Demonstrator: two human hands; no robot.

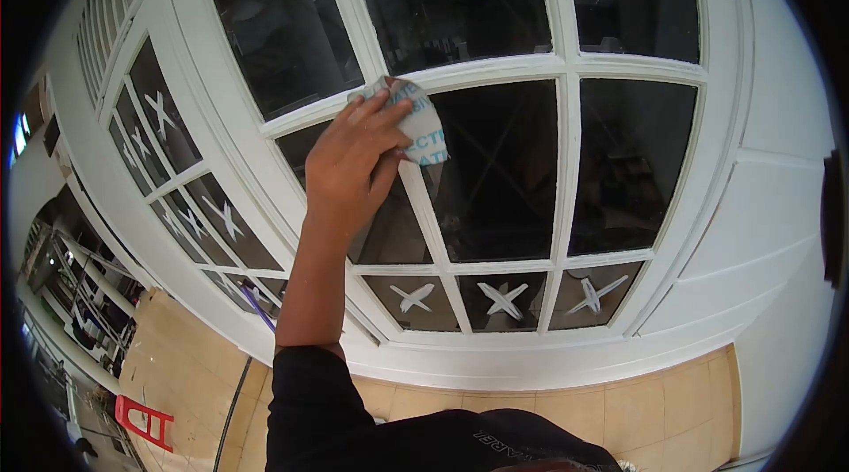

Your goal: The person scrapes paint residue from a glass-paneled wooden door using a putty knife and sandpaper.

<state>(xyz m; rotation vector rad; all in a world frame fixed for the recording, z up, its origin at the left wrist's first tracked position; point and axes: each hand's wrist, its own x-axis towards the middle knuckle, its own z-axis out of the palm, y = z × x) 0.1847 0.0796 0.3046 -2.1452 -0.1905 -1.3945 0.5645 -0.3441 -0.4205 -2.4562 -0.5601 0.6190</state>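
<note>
My left hand (354,149) is raised against the white window frame (566,153), its back towards me and its fingers bent over a piece of sandpaper (424,131). Blue print shows on the pale backing of the sandpaper. It lies over the place where a vertical and a horizontal bar of the frame meet, partly covering the dark glass pane (500,171) beside it. My fingers hide part of the sheet. No part of my right hand shows.
Lower panes carry white painted crosses, one being a cross mark (502,299). A second paned window (190,176) is at left. Below runs a tan tiled floor (566,414), with a red plastic stool (144,423) at lower left. A purple stick-like object (258,306) is behind my forearm.
</note>
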